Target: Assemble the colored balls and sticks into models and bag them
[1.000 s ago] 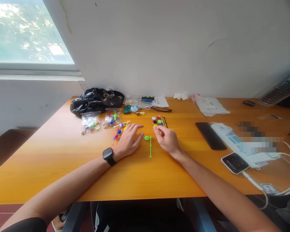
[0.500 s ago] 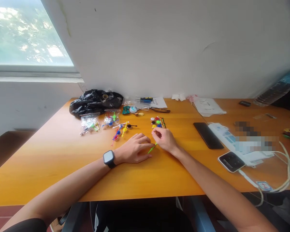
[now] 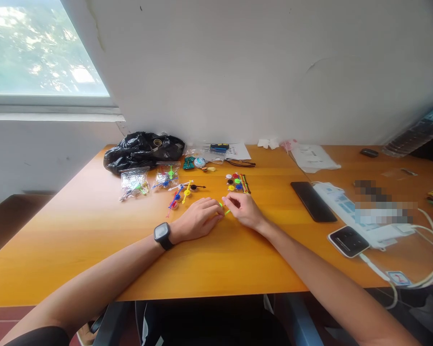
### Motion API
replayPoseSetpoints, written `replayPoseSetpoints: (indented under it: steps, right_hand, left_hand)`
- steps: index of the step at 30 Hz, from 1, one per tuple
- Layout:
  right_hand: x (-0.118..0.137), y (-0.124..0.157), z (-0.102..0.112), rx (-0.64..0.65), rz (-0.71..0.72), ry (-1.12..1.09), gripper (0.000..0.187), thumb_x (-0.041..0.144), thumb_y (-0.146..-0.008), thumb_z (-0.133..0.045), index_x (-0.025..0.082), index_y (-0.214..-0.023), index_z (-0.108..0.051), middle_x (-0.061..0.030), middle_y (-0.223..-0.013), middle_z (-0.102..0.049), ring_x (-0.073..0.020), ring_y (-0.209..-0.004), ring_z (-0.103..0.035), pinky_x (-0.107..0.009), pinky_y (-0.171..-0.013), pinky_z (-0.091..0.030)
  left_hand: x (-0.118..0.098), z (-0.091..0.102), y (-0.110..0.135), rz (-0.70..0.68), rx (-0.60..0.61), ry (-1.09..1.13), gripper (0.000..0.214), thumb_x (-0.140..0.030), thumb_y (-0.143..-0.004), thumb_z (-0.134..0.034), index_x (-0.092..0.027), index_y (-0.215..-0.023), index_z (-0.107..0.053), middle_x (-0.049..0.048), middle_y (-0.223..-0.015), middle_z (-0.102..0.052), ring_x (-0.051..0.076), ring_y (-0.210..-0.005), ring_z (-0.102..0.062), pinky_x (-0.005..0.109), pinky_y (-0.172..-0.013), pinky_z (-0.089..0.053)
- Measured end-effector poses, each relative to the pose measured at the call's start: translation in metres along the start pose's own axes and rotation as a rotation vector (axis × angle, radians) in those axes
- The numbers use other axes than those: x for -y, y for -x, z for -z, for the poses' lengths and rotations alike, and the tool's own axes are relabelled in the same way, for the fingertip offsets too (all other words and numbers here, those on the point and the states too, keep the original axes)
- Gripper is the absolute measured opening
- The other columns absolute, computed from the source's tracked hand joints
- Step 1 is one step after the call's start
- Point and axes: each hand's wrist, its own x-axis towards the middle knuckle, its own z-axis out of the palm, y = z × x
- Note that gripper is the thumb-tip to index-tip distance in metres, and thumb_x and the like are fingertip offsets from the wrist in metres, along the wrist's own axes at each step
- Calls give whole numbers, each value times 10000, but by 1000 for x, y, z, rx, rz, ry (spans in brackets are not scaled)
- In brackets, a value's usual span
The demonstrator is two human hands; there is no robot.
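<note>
My left hand [image 3: 197, 220], with a black watch on its wrist, rests on the orange table [image 3: 94, 240] with fingers curled around a small green disc [image 3: 221, 205]. My right hand [image 3: 244, 210] meets it fingertip to fingertip, pinching a thin green stick [image 3: 226, 212]. Only small bits of the green parts show between the fingers. Just beyond the hands lies a cluster of small coloured discs and sticks [image 3: 237, 182]. To the left of that cluster lie assembled coloured stick-and-disc pieces [image 3: 182, 191].
Two clear bags of parts [image 3: 149, 180] and a black plastic bag [image 3: 142, 150] lie at the back left. Glasses [image 3: 241, 163] sit behind the cluster. A black phone [image 3: 313, 201], papers [image 3: 350, 206], a second device [image 3: 348, 241] and white cables [image 3: 429, 269] fill the right side.
The green disc and stick lay on the table a second ago. My right hand picked up the stick, my left closed on the disc, and both hands came together.
</note>
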Motion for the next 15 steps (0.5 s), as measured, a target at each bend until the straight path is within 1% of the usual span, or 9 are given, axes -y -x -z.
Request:
replayPoseSetpoints:
  steps: [3,6,9,12,15]
  right_hand:
    - [-3,-1,-2,64,-8,-61,508,512,-1026,-583,209,-645,-438,44,-613,-370,-123,-587,-345,-294,-567,-267]
    - [-4,-2,-3,118,-18,-129,567,590,-1033,-555,214,-644,-381,45,-637,-308,-122,-604,-302,-301,-570,-236]
    - [-3,-4,-3,119,-38,-229,597,651,-1026,-536,222,-650,-363,44,-652,-305,-124,-610,-291,-303,-576,-236]
    - [-2,-6,-3,47,-102,-335,606,703,-998,-561,230,-670,-373,50,-647,-324,-122,-594,-284,-301,-567,-242]
    - [-5,-7,-2,10,-170,-413,598,730,-1000,-547,234,-701,-398,49,-632,-390,-122,-575,-322,-297,-559,-267]
  left_hand:
    - [3,-1,0,52,-70,47,149,-259,-1096,-506,-218,-1057,-644,81,-1021,-706,223,-935,-664,364,-851,-526]
    - [4,-1,-1,74,-98,53,140,-262,-1096,-507,-215,-1051,-631,75,-1011,-701,219,-925,-660,359,-846,-523]
    - [3,0,0,109,-121,48,152,-273,-1103,-494,-215,-1061,-628,73,-1002,-698,218,-922,-655,360,-848,-517]
    - [2,2,0,179,-164,59,136,-310,-1087,-549,-217,-1125,-640,75,-1036,-720,221,-941,-665,361,-858,-516]
    - [4,2,0,272,-169,84,119,-288,-1060,-579,-218,-1062,-676,52,-970,-743,205,-874,-677,335,-799,-507]
